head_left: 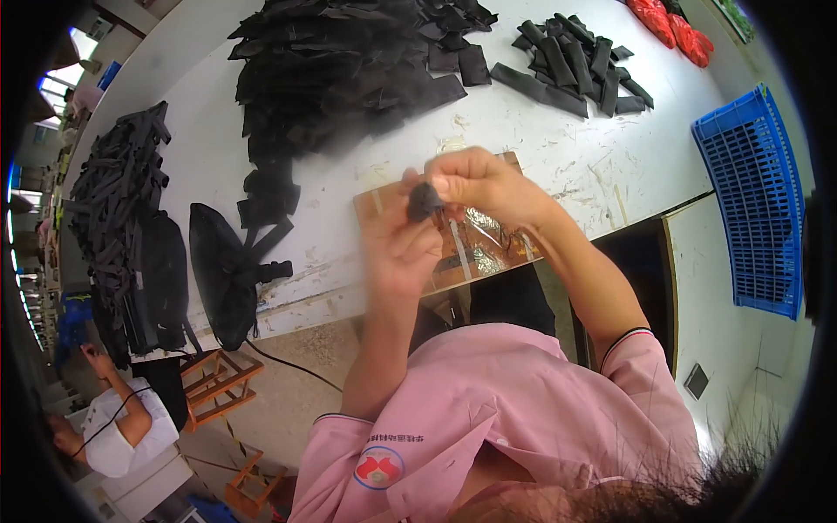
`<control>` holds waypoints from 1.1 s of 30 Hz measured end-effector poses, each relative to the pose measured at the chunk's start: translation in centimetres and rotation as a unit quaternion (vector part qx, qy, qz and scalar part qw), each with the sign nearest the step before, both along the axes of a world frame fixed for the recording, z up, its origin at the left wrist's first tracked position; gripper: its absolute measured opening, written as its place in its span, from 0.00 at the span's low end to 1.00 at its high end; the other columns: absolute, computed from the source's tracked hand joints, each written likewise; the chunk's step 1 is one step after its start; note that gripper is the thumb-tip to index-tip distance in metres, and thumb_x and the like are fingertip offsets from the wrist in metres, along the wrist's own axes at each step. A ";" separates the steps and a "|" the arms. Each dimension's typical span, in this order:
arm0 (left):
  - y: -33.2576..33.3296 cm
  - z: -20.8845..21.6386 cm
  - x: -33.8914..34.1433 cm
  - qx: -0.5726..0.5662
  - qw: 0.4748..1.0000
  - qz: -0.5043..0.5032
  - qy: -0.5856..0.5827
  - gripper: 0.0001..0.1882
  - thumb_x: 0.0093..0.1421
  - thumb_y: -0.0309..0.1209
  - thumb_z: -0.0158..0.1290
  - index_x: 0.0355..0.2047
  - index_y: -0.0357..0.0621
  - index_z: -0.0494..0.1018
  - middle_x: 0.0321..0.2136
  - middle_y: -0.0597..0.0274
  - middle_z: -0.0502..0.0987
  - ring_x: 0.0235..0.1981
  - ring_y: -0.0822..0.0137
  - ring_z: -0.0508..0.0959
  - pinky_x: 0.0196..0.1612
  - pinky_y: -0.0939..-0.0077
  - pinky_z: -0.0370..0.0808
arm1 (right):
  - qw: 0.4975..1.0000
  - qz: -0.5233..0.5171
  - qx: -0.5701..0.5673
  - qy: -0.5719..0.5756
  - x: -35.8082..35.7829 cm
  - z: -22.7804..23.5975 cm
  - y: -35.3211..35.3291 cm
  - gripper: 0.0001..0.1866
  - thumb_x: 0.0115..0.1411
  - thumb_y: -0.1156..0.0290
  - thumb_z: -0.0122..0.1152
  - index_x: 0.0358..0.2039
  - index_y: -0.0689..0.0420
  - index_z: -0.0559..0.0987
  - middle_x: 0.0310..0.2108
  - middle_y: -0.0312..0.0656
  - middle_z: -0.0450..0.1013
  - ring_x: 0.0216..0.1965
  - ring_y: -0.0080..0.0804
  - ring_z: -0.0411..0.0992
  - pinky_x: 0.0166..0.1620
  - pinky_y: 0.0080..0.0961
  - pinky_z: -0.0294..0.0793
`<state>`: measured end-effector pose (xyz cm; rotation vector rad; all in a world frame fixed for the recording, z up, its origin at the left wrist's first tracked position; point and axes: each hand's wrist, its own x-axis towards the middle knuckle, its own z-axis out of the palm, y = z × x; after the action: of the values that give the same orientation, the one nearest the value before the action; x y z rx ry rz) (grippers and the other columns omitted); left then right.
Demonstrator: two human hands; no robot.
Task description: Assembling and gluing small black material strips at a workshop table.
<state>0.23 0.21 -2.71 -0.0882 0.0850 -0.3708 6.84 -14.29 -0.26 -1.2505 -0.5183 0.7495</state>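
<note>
Presently, above the brown board [443, 278], a black fabric piece [425, 202] is pinched between thumb and forefinger by the right hand [478, 179], best steadied by the left hand [398, 248], whose blurred finger closure cannot be told.

White worktable [580, 166], grey floor [292, 370], wooden stool [222, 383], bright window [83, 44] upper left.

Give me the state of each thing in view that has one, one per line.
Small black piece, held up between the hands
Right hand, pinched on the piece
Left hand, at the piece, blurred; grip unclear
Wooden board, lying at the table's near edge
Large black pile, loosely layered
Black strips, heaped
Red plastic bag, crumpled
Blue crate, contents unclear
</note>
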 end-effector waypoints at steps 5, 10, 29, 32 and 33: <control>-1.9 2.4 -0.9 0.603 0.764 0.227 -0.030 0.13 0.55 0.21 0.47 0.42 0.33 0.66 0.27 0.62 0.73 0.17 0.83 0.64 0.20 0.92 0.59 | 0.995 -0.017 0.079 0.054 -0.2 -1.2 -1.1 0.16 0.57 0.59 0.52 0.20 0.58 0.70 0.17 0.31 0.64 0.19 0.16 0.59 0.24 0.13 0.59; -0.3 3.3 0.1 0.751 0.544 0.250 -0.279 0.06 0.49 0.19 0.51 0.29 0.37 0.71 0.29 0.60 0.74 0.34 0.67 0.73 0.38 0.76 0.69 | 0.973 -0.181 -0.061 -0.133 -0.9 0.3 -1.7 0.16 0.56 0.58 0.53 0.25 0.60 0.72 0.19 0.34 0.65 0.21 0.21 0.62 0.26 0.17 0.62; -1.0 1.8 -0.4 0.609 0.687 0.346 -0.191 0.03 0.52 0.18 0.48 0.29 0.36 0.69 0.29 0.61 0.72 0.32 0.72 0.70 0.38 0.80 0.67 | 0.812 -0.156 -0.247 -0.505 -2.4 3.4 -1.5 0.09 0.46 0.66 0.60 0.24 0.58 0.75 0.17 0.38 0.65 0.22 0.36 0.67 0.23 0.30 0.65; -1.0 1.4 -1.0 0.580 0.704 0.375 -0.167 0.02 0.54 0.20 0.49 0.30 0.35 0.69 0.29 0.62 0.72 0.31 0.74 0.69 0.40 0.82 0.65 | 0.809 -0.156 -0.234 -0.516 -2.5 3.9 -1.1 0.09 0.46 0.66 0.60 0.23 0.58 0.75 0.16 0.38 0.65 0.21 0.37 0.67 0.23 0.30 0.65; -1.0 1.0 -1.1 0.590 0.710 0.364 -0.121 0.03 0.54 0.20 0.49 0.30 0.35 0.69 0.29 0.62 0.72 0.31 0.75 0.70 0.40 0.82 0.65 | 0.805 -0.154 -0.234 -0.522 -2.5 4.0 -0.9 0.09 0.46 0.66 0.60 0.22 0.58 0.75 0.16 0.39 0.64 0.21 0.37 0.66 0.23 0.30 0.64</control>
<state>-0.89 -0.75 -1.68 1.1922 0.0096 0.5282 4.30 -15.19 3.74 -2.1396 -1.0135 -0.2000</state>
